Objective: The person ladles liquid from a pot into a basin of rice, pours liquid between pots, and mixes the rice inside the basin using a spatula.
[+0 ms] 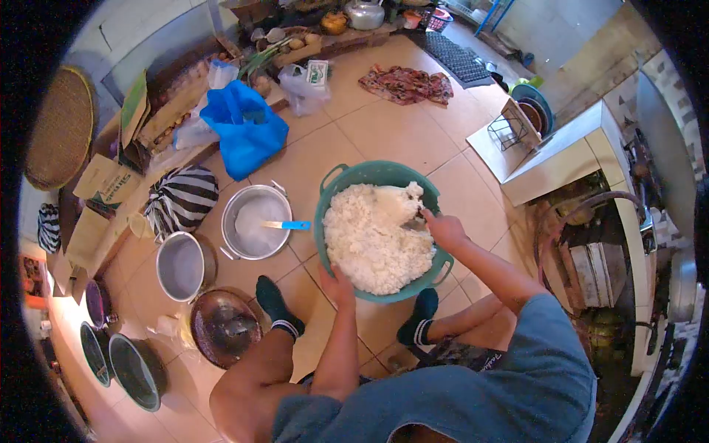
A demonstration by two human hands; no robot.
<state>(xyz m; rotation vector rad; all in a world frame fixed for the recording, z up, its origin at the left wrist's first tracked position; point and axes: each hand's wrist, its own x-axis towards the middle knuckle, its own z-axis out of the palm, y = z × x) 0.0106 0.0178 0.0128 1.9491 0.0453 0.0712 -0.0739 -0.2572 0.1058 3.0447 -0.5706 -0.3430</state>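
A large green plastic basin (377,175) with side handles stands on the floor in front of me, heaped with cooked white rice (373,244). My left hand (338,286) grips the basin's near left rim. At the right side, my right hand (444,230) is closed around the handle of a metal spoon (416,221), whose head is partly sunk in the rice. Left of the basin is a metal pot (257,221) with whitish contents. A blue-handled paddle (295,225) lies across its rim.
Another metal pot (182,267), a dark round tray (225,328) and dark basins (138,373) stand at the left. Beyond are a striped bundle (181,201), a blue bag (244,125) and a crumpled cloth (406,85). A tiled counter (569,159) borders the right.
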